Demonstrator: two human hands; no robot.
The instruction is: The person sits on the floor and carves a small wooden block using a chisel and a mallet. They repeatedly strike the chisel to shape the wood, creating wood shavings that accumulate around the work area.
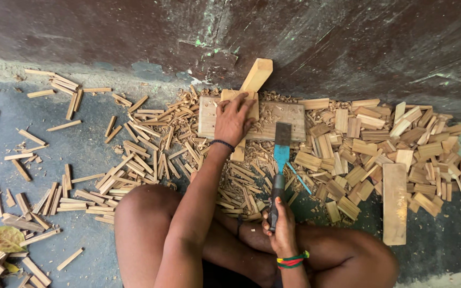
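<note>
My left hand (233, 120) presses a pale wooden stick (257, 73) down on a flat wooden board (289, 114) that lies on the floor by the wall. The stick runs from above the board, under my palm, to just past the board's near edge. A dark band circles that wrist. My right hand (281, 224), with a coloured bracelet on its wrist, grips the dark handle of a chisel-like tool (281, 154). The tool has a blue shank, and its wide dark blade (283, 133) rests on the board just right of the stick. My bare legs are crossed below.
Several thin split sticks (145, 154) and shavings are heaped left of the board. Short wooden blocks (369, 149) are piled to the right, with a long plank (395, 202) beside them. A dark stained wall (321, 42) stands behind. A dry leaf (6, 238) lies at the lower left.
</note>
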